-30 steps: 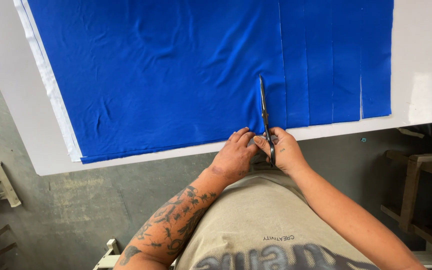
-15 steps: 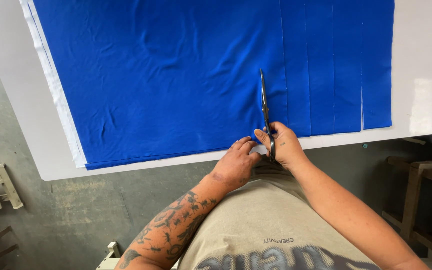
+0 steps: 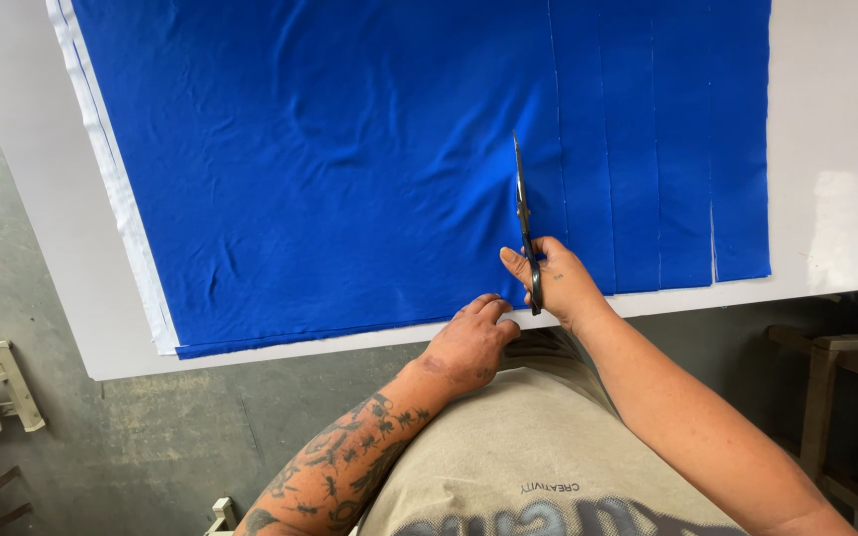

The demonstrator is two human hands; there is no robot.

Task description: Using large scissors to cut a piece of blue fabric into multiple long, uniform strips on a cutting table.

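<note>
The step in hand looks like cutting another strip from the blue fabric (image 3: 350, 169), which lies spread over most of the white worktop (image 3: 846, 129) with its near hem just inside the near edge; the right hand (image 3: 560, 286) is closed through the handles of the scissors (image 3: 523, 223), whose dark blades lie nearly shut and point away from the person, a short way in from the near hem; the left hand (image 3: 469, 342) rests at the near edge with fingers curled, its tips pressing the hem flat just left of the cut and holding nothing; toward the right edge several narrow strips (image 3: 682, 149) lie side by side, already parted by straight slits; the next move, as I judge it, calls for opening the blades and pushing them straight toward the far edge, parallel to the last slit, while the left hand keeps the cloth taut so it does not bunch; against a second ago, the scissors have gone further into the cloth, and the left hand, then close beside the right, now lies apart from it.
</note>
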